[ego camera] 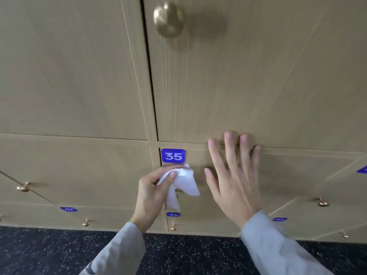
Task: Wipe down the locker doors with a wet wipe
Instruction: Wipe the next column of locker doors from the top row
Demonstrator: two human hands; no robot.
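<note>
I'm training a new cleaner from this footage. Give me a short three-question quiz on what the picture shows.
1. True or false: the left hand pinches the wet wipe.
2. What number is on the blue label just above the wipe?
3. The right hand is: A) gripping the brass knob B) open, fingers spread, in front of the locker door C) holding a second wipe.

Key: 1 true; 2 35; 3 B.
</note>
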